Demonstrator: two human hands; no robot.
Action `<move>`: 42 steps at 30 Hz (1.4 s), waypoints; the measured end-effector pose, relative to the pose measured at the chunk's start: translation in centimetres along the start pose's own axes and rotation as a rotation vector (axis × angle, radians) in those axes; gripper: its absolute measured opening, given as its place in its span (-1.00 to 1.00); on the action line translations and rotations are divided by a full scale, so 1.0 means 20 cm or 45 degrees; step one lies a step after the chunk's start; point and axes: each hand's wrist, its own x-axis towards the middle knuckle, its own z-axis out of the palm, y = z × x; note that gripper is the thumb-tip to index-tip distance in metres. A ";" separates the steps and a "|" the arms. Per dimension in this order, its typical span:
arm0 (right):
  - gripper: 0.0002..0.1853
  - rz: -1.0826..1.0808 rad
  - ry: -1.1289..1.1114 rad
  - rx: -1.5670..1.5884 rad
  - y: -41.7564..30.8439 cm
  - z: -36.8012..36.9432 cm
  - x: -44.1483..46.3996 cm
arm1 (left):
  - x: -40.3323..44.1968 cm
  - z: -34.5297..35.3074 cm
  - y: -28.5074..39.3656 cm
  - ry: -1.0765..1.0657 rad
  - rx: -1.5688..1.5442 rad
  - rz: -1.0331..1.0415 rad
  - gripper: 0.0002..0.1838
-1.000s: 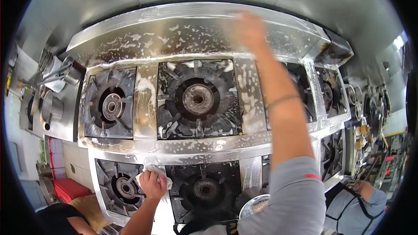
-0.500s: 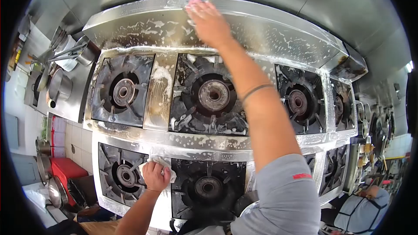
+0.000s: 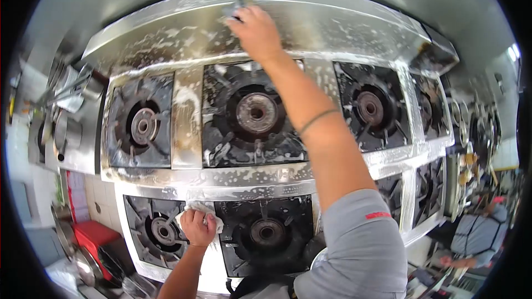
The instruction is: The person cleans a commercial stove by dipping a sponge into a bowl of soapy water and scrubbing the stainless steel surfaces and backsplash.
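My right hand [image 3: 256, 30] is stretched across the stove, closed on a small grey scouring pad [image 3: 235, 9]. The pad is against the upper part of the steel backsplash [image 3: 310, 22], which is streaked with white suds. My left hand [image 3: 198, 228] is closed on a crumpled white cloth [image 3: 218, 225], resting on the steel strip between two front burners. Left of it is a black burner grate [image 3: 138, 216]; to its right lies another front burner [image 3: 266, 232]. Beneath my right forearm is the large middle rear burner [image 3: 256, 112], its grate spotted with foam.
More burners [image 3: 370, 108] continue to the right. Pots [image 3: 69, 133] stand on a side counter at left, above a red box [image 3: 91, 235]. A round metal pan rim [image 3: 318, 257] shows near my right sleeve. Another person [image 3: 479, 235] is at the lower right.
My right hand has moved with the pad from the backsplash's top ledge down onto its sloping face. My left hand stays on the cloth. The camera view has shifted a little.
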 end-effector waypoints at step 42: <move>0.10 2.144 0.842 0.167 0.50 -0.33 -0.18 | 0.01 0.00 0.01 -0.008 0.025 0.069 -0.79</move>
